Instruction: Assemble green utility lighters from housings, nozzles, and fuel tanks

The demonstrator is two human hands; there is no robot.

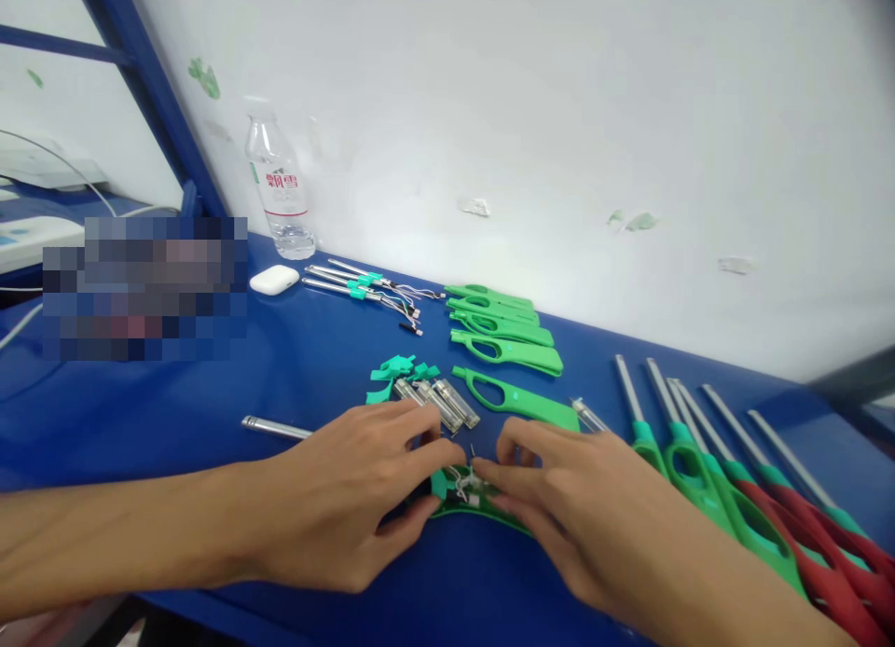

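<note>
Green half-shell (489, 511): head view; lying open side up near the edge of the blue table (174, 395), between the hands. Clock directions start from it, twelve toward the wall.
Contents: white wires (460, 484) and small fittings, exposed for the fingertips, it seems.
Left hand (350, 498): clamped on the half-shell's barrel end, thumb at near rim, forefinger opposite; likely steadying it.
Right hand (559, 479): fingers drawn in over the handle side; whether pinched together, cannot tell.
Metal tube (276, 428): half past nine; runs under the left hand, any join hidden.
Teal pieces (397, 367): eleven, loosely heaped.
Clear tanks (458, 405): twelve, side by side, apparently for short reach; another tank (591, 416) at two.
Wired rods (350, 288): eleven, bundled parallel.
Green handles (531, 356): between twelve and one, in a row, probably sorted by kind.
Lighters, green (787, 558) and red (839, 591): three, ranked barrels wallward.
Bottle (283, 181): eleven, upright; red characters 飘雪 on the label.
White case (275, 280): ten, no legible marking.
</note>
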